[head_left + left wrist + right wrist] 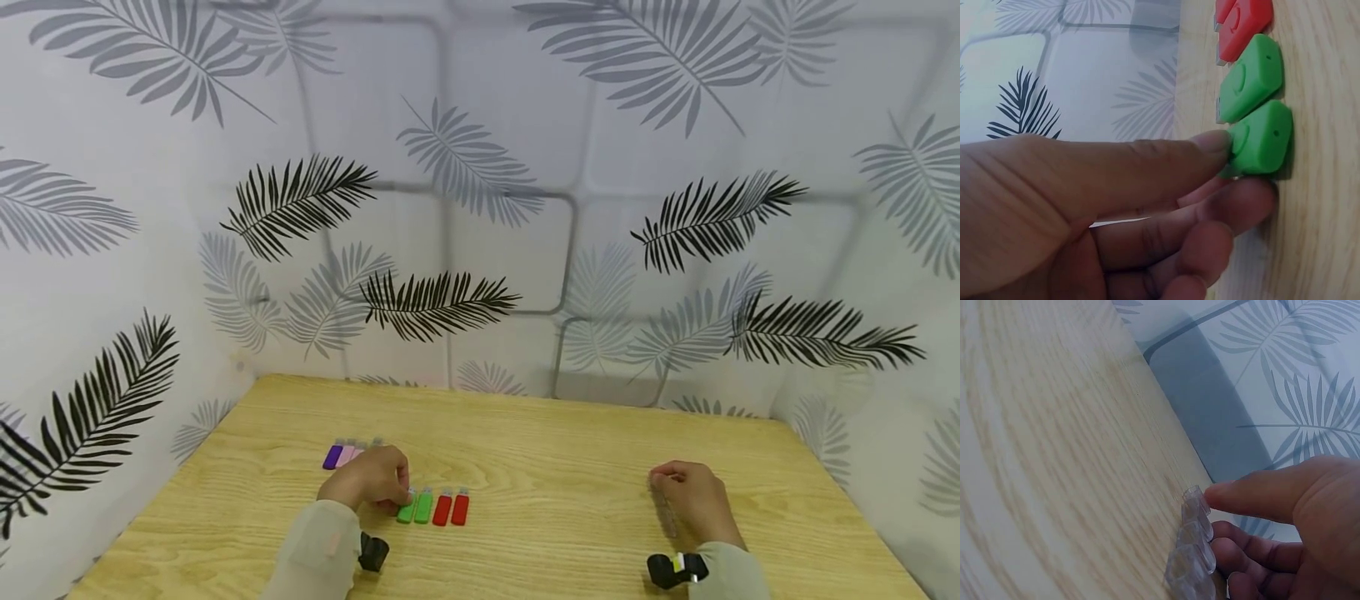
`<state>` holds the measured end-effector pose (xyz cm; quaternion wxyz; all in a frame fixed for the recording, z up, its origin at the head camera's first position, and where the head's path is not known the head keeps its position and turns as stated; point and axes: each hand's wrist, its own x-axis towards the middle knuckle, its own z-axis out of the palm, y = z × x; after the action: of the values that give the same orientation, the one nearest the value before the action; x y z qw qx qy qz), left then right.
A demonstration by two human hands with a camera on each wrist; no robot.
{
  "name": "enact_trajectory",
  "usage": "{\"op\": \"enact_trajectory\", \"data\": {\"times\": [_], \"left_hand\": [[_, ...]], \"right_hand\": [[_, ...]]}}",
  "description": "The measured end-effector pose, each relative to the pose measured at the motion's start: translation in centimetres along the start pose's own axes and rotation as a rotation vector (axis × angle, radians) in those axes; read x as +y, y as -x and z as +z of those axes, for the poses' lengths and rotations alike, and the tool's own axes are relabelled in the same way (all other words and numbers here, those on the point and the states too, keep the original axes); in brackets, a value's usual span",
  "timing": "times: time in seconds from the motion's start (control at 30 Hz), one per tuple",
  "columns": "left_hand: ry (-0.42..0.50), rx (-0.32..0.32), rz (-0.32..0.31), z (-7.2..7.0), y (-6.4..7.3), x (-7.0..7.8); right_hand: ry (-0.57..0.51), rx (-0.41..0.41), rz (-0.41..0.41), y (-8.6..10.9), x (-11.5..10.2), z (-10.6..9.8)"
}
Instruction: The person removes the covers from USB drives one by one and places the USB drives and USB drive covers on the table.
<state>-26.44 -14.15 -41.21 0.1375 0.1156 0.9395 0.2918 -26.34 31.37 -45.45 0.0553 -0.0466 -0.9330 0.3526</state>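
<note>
Green USB stick (406, 512) lies on the surface (555, 467) just right of your L hand (378, 477), leftmost in a row w/ second green stick (423, 506) and two red sticks (460, 507). Its long axis runs away from you, plug end far. L hand is nearer: thumb and index stand narrow, pinching it at the edge. R hand (692, 497) is well apart to the right, thumb touching clear caps (1192, 550); whether it grips, I cannot tell. Stick's body is bright green, rounded corners, w/ small hole at near end.
</note>
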Motion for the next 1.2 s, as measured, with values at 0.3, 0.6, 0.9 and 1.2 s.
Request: {"op": "enact_trajectory", "data": {"times": [0.3, 0.6, 0.9, 1.2], "left_hand": [[0.046, 0.025, 0.017, -0.2, 0.1, -0.5], [-0.037, 0.267, -0.032, -2.3, 0.2, -2.3], [-0.081, 0.235, -0.087, -2.6, -0.2, -3.1], [-0.097, 0.16, -0.12, -2.3, -0.4, -3.3]], "right_hand": [[-0.01, -0.014, 0.031, 0.3, 0.4, -0.3], [0.001, 0.153, 0.014, 0.6, -0.4, -0.6], [0.015, 0.169, -0.074, 0.4, -3.7, -1.4], [0.022, -0.021, -0.231, 1.2, -7.6, -1.5]]}}
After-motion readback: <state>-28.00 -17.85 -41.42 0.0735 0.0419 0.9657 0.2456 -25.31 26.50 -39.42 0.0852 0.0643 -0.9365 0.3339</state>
